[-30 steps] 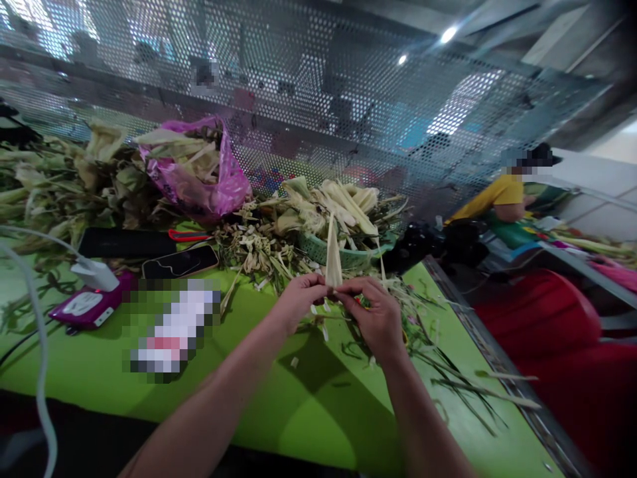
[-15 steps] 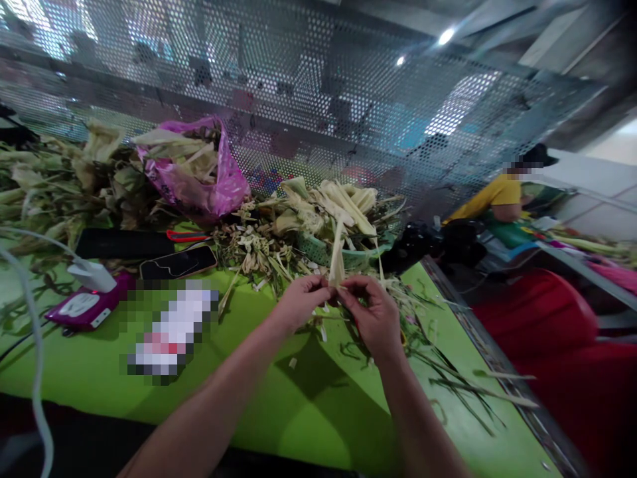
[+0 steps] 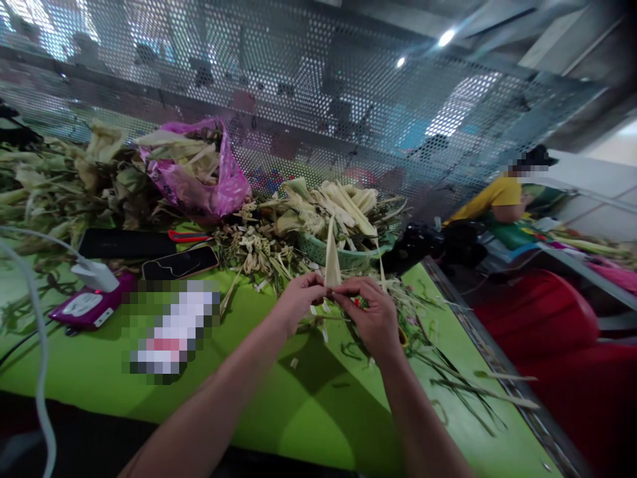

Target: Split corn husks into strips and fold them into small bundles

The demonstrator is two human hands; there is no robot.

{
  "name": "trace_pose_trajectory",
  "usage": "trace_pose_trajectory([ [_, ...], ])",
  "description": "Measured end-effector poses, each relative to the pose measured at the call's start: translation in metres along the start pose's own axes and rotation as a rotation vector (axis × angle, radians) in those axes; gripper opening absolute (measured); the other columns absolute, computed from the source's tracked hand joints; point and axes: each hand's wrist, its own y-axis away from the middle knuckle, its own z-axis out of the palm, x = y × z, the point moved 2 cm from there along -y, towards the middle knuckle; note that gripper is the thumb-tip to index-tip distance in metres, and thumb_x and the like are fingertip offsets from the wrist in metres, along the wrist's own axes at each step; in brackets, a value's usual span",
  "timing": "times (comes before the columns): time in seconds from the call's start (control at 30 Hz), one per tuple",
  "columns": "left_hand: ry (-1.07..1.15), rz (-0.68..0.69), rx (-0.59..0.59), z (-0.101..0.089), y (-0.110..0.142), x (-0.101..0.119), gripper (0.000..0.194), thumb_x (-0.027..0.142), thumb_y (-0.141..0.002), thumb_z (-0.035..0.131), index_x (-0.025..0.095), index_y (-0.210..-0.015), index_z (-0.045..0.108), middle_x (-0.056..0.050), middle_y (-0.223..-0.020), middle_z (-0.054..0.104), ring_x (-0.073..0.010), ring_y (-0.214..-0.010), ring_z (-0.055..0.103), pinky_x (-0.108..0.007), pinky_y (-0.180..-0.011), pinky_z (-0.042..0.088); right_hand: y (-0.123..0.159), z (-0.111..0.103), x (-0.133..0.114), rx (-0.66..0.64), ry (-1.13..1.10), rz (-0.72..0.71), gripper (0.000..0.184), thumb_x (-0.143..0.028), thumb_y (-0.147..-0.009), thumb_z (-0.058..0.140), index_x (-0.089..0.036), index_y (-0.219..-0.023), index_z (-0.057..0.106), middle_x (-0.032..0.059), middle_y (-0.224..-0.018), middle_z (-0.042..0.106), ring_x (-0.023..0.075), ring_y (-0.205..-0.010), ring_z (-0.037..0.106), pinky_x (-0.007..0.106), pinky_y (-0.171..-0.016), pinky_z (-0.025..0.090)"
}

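A pale, pointed corn husk (image 3: 332, 257) stands upright between my hands above the green table (image 3: 239, 392). My left hand (image 3: 302, 297) pinches its lower end from the left. On the other side my right hand (image 3: 369, 310) grips the same end, the fingertips of both hands nearly meeting. Just beyond, a green basket (image 3: 318, 252) is heaped with dry husks (image 3: 348, 202). Husk scraps and thin strips (image 3: 468, 385) lie under and right of my right hand. Part of a small red and yellow thing shows behind that hand, too covered to name.
Left of my arms lie a blurred-out phone-like object (image 3: 174, 332), a dark phone (image 3: 180, 262), a black slab (image 3: 124, 243) and a purple power strip (image 3: 92, 305) with a white cable. A pink bag (image 3: 199, 189) of husks stands behind. Red chairs (image 3: 542, 325) and a person in yellow are at right.
The husk turned narrow and edge-on half a second ago, and now shows its broader face again. Both hands kept their pinch and shifted only slightly.
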Motion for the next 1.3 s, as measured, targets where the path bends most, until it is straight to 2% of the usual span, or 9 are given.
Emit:
trace_pose_trajectory([
  [0.17, -0.068, 0.034, -0.017, 0.002, 0.003, 0.007, 0.010, 0.017, -0.063, 0.065, 0.015, -0.061, 0.056, 0.002, -0.061, 0.051, -0.0094, -0.060, 0.044, -0.023, -0.061, 0.034, 0.004, 0.004, 0.002, 0.038, -0.113, 0.147, 0.005, -0.025, -0.078, 0.067, -0.020, -0.079, 0.065, 0.0019, -0.078, 0.061, 0.0164, -0.074, 0.058, 0.029, -0.066, 0.047],
  [0.27, -0.114, 0.039, -0.049, 0.003, 0.004, 0.008, 0.012, 0.022, -0.066, 0.066, 0.015, -0.064, 0.058, 0.001, -0.063, 0.054, -0.0105, -0.062, 0.047, -0.024, -0.062, 0.035, 0.007, 0.006, 0.008, 0.021, -0.244, 0.276, 0.010, -0.029, -0.079, 0.067, -0.020, -0.081, 0.062, 0.0016, -0.076, 0.063, 0.0158, -0.069, 0.059, 0.028, -0.063, 0.048],
  [0.37, -0.161, 0.049, -0.093, 0.003, 0.004, 0.007, 0.014, 0.026, -0.070, 0.067, 0.014, -0.068, 0.060, -0.001, -0.065, 0.058, -0.0111, -0.063, 0.049, -0.025, -0.062, 0.036, 0.009, 0.006, 0.014, -0.008, -0.306, 0.331, 0.012, -0.031, -0.080, 0.067, -0.020, -0.084, 0.062, 0.0017, -0.075, 0.064, 0.0159, -0.067, 0.059, 0.029, -0.063, 0.048],
  [0.47, -0.171, 0.052, -0.074, 0.002, 0.003, 0.007, 0.013, 0.025, -0.070, 0.065, 0.014, -0.066, 0.059, -0.001, -0.064, 0.059, -0.0109, -0.062, 0.049, -0.025, -0.062, 0.036, 0.008, 0.005, 0.015, 0.020, -0.247, 0.277, 0.011, -0.030, -0.080, 0.068, -0.021, -0.086, 0.064, 0.0015, -0.078, 0.064, 0.0158, -0.070, 0.059, 0.029, -0.065, 0.048],
  [0.6, -0.117, 0.027, -0.010, 0.000, 0.004, 0.009, 0.013, 0.023, -0.068, 0.060, 0.015, -0.059, 0.056, -0.001, -0.058, 0.058, -0.0098, -0.057, 0.044, -0.025, -0.058, 0.033, 0.005, 0.004, 0.008, 0.036, -0.088, 0.072, 0.007, -0.023, -0.080, 0.068, -0.022, -0.087, 0.066, 0.0017, -0.083, 0.065, 0.0171, -0.078, 0.060, 0.031, -0.073, 0.048],
  [0.73, -0.041, 0.012, -0.026, 0.000, 0.004, 0.008, 0.010, 0.021, -0.064, 0.061, 0.015, -0.058, 0.056, 0.000, -0.057, 0.055, -0.0089, -0.056, 0.041, -0.024, -0.057, 0.031, 0.002, 0.002, 0.002, 0.032, 0.016, -0.013, 0.003, -0.021, -0.080, 0.067, -0.023, -0.082, 0.067, 0.0015, -0.079, 0.065, 0.0175, -0.076, 0.060, 0.032, -0.072, 0.047],
  [0.93, 0.048, 0.006, 0.008, -0.002, -0.001, 0.001, 0.010, 0.018, -0.058, 0.066, 0.016, -0.062, 0.056, 0.003, -0.060, 0.050, -0.0074, -0.056, 0.040, -0.023, -0.057, 0.030, 0.001, 0.002, -0.002, 0.031, -0.003, 0.021, 0.002, -0.024, -0.079, 0.067, -0.022, -0.078, 0.067, 0.0024, -0.077, 0.064, 0.0183, -0.076, 0.059, 0.033, -0.071, 0.047],
  [1.17, -0.061, 0.031, -0.055, 0.002, 0.003, 0.007, 0.016, 0.025, -0.062, 0.069, 0.015, -0.062, 0.056, 0.002, -0.061, 0.053, -0.0093, -0.060, 0.045, -0.024, -0.061, 0.035, 0.008, 0.006, 0.005, 0.044, -0.227, 0.271, 0.009, -0.028, -0.080, 0.066, -0.020, -0.082, 0.062, 0.0015, -0.076, 0.063, 0.0163, -0.070, 0.059, 0.029, -0.065, 0.048],
  [1.3, -0.137, 0.045, -0.081, 0.002, 0.002, 0.006, 0.016, 0.027, -0.066, 0.067, 0.015, -0.064, 0.057, 0.000, -0.063, 0.058, -0.0104, -0.061, 0.048, -0.024, -0.062, 0.036, 0.008, 0.005, 0.008, 0.074, -0.220, 0.228, 0.009, -0.026, -0.079, 0.067, -0.021, -0.084, 0.062, -0.0002, -0.075, 0.061, 0.0146, -0.067, 0.057, 0.027, -0.062, 0.047],
])
